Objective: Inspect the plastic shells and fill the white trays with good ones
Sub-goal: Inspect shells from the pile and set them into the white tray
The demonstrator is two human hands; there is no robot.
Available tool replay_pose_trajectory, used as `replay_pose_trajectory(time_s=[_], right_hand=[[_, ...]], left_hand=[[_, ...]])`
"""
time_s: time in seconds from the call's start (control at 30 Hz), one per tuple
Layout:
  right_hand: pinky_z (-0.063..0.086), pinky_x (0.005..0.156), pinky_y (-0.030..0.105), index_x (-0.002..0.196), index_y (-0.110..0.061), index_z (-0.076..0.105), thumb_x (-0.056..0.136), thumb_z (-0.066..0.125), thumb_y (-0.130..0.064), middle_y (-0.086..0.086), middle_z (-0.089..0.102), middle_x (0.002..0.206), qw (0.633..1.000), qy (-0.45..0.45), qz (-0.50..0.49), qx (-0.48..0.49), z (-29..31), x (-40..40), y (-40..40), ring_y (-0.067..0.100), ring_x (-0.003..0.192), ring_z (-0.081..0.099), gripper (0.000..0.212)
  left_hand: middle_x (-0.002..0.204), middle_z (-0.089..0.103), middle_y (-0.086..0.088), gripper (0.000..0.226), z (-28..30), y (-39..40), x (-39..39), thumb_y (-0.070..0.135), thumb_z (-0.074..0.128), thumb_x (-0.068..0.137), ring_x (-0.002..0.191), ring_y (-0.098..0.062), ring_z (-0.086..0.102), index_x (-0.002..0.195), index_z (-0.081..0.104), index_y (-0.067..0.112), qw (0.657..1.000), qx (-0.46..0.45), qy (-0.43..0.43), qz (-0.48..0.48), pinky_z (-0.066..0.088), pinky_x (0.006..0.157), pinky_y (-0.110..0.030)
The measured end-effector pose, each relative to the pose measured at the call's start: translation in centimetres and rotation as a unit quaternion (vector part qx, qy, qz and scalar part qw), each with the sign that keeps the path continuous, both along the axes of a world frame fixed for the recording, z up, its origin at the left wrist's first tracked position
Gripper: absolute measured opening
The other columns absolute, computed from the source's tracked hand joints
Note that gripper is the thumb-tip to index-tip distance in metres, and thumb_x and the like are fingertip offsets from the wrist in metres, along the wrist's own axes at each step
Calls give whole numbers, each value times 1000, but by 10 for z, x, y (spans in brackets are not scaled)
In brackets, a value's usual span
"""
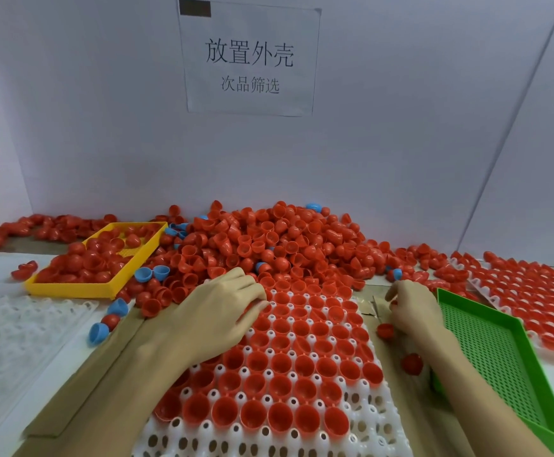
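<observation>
head | worn high; faces forward-down | close over white tray (pixel 373 433)

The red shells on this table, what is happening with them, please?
A person is sorting red plastic shells from a big heap into a white tray in front of them. Most tray pockets already hold a shell, open side up; the nearest rows are empty. The left hand rests at the tray's far edge beside the heap. The right hand is just right of the tray, fingers curled, seemingly pinching a shell. A yellow basket holds red shells; a green basket looks empty.
</observation>
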State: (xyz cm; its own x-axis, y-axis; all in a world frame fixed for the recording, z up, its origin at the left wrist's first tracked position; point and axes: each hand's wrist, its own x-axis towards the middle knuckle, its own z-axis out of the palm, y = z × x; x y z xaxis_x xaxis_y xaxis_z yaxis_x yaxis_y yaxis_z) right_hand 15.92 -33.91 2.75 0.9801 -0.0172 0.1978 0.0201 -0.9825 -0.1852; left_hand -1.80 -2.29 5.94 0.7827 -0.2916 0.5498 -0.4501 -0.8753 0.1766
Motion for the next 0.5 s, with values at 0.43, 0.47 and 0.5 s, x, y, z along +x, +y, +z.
replay_pose_trajectory(time_s=[0.43,0.47,0.5], right_hand=[[58,81,25,96,-25,82,88,80,-19,-3,79,101,798,50,199,566,8,-76,35,12,98,74,10],[58,85,28,96,-24,82,87,80,-18,-2,79,101,792,58,199,574,9,-78,36,13,98,74,10],[59,85,28,95,-24,82,87,80,-18,-2,79,101,791,58,200,575,10,-80,37,12,98,74,10]], left_hand=[[98,67,12,17,-2,-23,-5,28,59,105,96,-6,57,103,73,19,999,31,13,-24,53,87,-26],[98,67,12,17,-1,-25,-6,28,59,105,95,-7,58,104,73,19,999,37,16,-26,53,87,-28],[98,67,11,18,-1,-27,-6,29,58,106,96,-8,59,105,73,19,998,43,22,-27,53,87,-29]])
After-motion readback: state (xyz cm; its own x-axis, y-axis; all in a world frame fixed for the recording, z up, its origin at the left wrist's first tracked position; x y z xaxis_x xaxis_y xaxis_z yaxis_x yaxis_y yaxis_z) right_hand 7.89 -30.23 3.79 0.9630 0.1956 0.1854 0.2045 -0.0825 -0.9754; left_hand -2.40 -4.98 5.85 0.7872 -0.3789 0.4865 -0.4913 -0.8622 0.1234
